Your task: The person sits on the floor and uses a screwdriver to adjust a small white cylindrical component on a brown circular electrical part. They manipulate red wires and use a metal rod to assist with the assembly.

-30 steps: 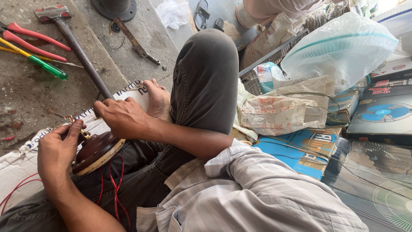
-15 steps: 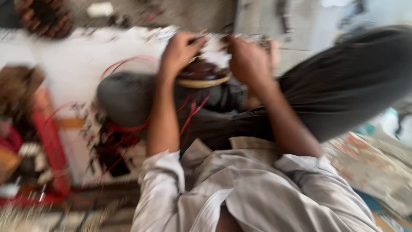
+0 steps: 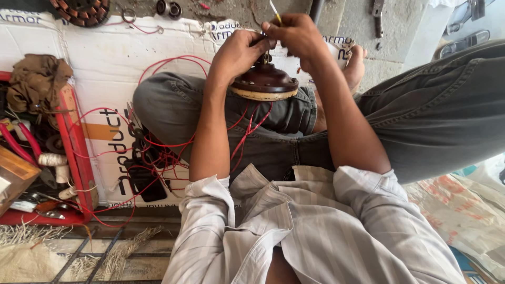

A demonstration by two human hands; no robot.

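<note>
At nine o'clock a red metal toolbox (image 3: pixel 76 152) is sitting open, with a crumpled brown rag (image 3: pixel 38 79) draped over its upper edge and a spool of pale thread (image 3: pixel 51 159) lying among pliers inside. Beside it a flat white cardboard sheet (image 3: pixel 105 68) is covering the floor, and thin red wires (image 3: pixel 158 150) are looping across it in loose tangles toward the centre. At eleven o'clock a round copper-wound coil (image 3: pixel 81 10) is lying at the cardboard's top edge. Near twelve o'clock the person is sitting cross-legged in grey trousers, balancing a round, dark brown domed motor housing (image 3: pixel 264 84) with a cream rim on the bent knee. The left hand (image 3: pixel 239 52) is curling around the top of the housing, fingers pressing at its central hub. The right hand (image 3: pixel 297 37) is meeting it just above, pinching a slim yellow-handled screwdriver (image 3: pixel 275 13) that is pointing up; the two hands are touching. At five o'clock a striped, creased pale shirt (image 3: pixel 315 231) is filling the foreground.
</note>
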